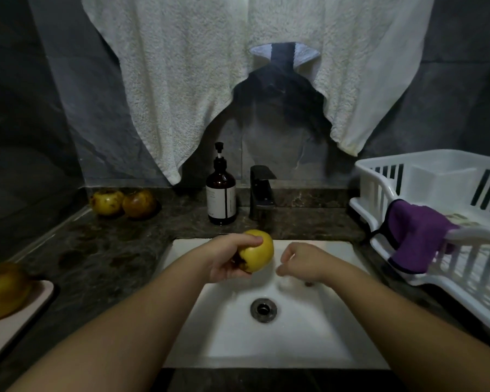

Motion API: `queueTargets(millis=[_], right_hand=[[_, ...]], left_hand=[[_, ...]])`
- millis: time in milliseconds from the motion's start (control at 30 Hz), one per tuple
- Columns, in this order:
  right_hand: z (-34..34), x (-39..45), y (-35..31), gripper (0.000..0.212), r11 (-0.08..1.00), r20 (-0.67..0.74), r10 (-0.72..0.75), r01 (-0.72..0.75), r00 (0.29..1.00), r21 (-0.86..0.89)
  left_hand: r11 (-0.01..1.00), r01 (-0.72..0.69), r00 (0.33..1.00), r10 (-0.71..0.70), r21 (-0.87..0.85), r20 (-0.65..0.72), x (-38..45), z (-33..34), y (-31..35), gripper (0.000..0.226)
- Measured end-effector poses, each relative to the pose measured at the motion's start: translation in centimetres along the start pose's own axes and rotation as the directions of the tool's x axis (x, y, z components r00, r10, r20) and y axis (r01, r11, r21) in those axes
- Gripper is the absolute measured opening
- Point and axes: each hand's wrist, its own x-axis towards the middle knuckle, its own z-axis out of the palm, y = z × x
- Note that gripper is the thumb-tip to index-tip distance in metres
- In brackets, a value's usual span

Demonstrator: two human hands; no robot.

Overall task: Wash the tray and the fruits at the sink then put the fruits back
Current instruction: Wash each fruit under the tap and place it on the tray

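My left hand [227, 260] grips a yellow fruit [259, 251] with a dark bruise, held over the white sink [218, 329] just in front of the black tap [260, 190]. Beside the fruit, a little to its right, my right hand [301, 263] hovers with loosely curled fingers and holds nothing. Two bruised yellow fruits [123, 203] lie on the dark counter at the back left. Another fruit [2, 290] sits on a pale tray [20, 321] at the left edge.
A brown pump bottle [221, 193] stands left of the tap. A white dish rack [436, 210] with a purple cloth [419, 239] draped over its rim fills the right counter. White towels [181, 80] hang above the sink. The drain [263, 309] is open.
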Motion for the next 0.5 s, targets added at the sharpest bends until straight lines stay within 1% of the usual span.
queueTargets(millis=[33, 67, 133, 167, 200, 233, 267, 300, 333, 367, 400, 433, 467, 500], right_hand=[[-0.4, 0.0, -0.5, 0.020, 0.999, -0.004, -0.008, 0.008, 1.000, -0.040], [-0.9, -0.1, -1.2, 0.018, 0.997, -0.044, -0.036, 0.033, 0.998, -0.067], [-1.3, 0.1, -2.1, 0.015, 0.988, -0.161, -0.107, 0.087, 0.981, -0.128], [-0.9, 0.2, -2.3, 0.013, 0.985, -0.190, -0.127, 0.101, 0.974, -0.139], [-0.4, 0.3, -1.9, 0.010, 0.982, -0.182, -0.127, 0.098, 0.975, -0.162], [0.4, 0.1, -1.5, 0.003, 0.968, -0.099, -0.115, 0.089, 0.988, -0.234], [1.3, -0.1, -1.1, 0.015, 0.936, 0.054, -0.075, 0.089, 0.996, -0.340], [2.0, -0.2, -0.5, 0.037, 0.898, 0.217, 0.014, 0.083, 0.976, -0.432], [2.3, -0.5, -0.2, 0.053, 0.872, 0.290, 0.067, 0.085, 0.955, -0.483], [2.3, -0.7, -0.3, 0.053, 0.870, 0.276, 0.045, 0.098, 0.960, -0.483], [1.9, -0.4, -0.4, 0.040, 0.891, 0.182, -0.024, 0.104, 0.983, -0.442], [1.9, 0.0, -0.3, 0.020, 0.914, 0.043, -0.091, 0.100, 0.995, -0.392], [1.9, 0.1, -0.2, 0.009, 0.927, -0.063, -0.128, 0.097, 0.990, -0.363], [2.1, 0.0, -0.2, 0.011, 0.906, -0.049, -0.134, 0.102, 0.990, -0.410]], left_hand=[[0.999, -0.020, 1.000, 0.021, 0.046, -0.011, -0.4, -0.2, 0.3, 0.073], [0.994, -0.052, 0.998, 0.055, 0.097, -0.030, -0.7, -0.6, 0.5, 0.071], [0.973, -0.103, 0.990, 0.120, 0.207, -0.074, -1.2, -1.2, 0.4, 0.073], [0.957, -0.108, 0.986, 0.137, 0.271, -0.090, -1.2, -1.4, -0.1, 0.075], [0.934, -0.107, 0.984, 0.150, 0.340, -0.101, -1.1, -1.6, -0.9, 0.076], [0.900, -0.098, 0.982, 0.157, 0.426, -0.106, -0.9, -1.7, -2.0, 0.074], [0.847, -0.082, 0.982, 0.158, 0.525, -0.103, -0.8, -1.8, -2.9, 0.071], [0.789, -0.072, 0.982, 0.163, 0.610, -0.095, -0.7, -1.8, -3.5, 0.068], [0.744, -0.075, 0.979, 0.183, 0.664, -0.095, -0.6, -2.0, -3.7, 0.065], [0.745, -0.089, 0.973, 0.208, 0.661, -0.104, -0.6, -2.4, -3.8, 0.063], [0.772, -0.116, 0.963, 0.242, 0.625, -0.121, -0.6, -2.8, -3.6, 0.063], [0.789, -0.132, 0.956, 0.261, 0.600, -0.133, -0.5, -3.1, -3.5, 0.064], [0.786, -0.132, 0.955, 0.264, 0.604, -0.134, -0.5, -3.1, -3.4, 0.067], [0.747, -0.106, 0.961, 0.246, 0.657, -0.125, -0.7, -3.2, -3.5, 0.069]])
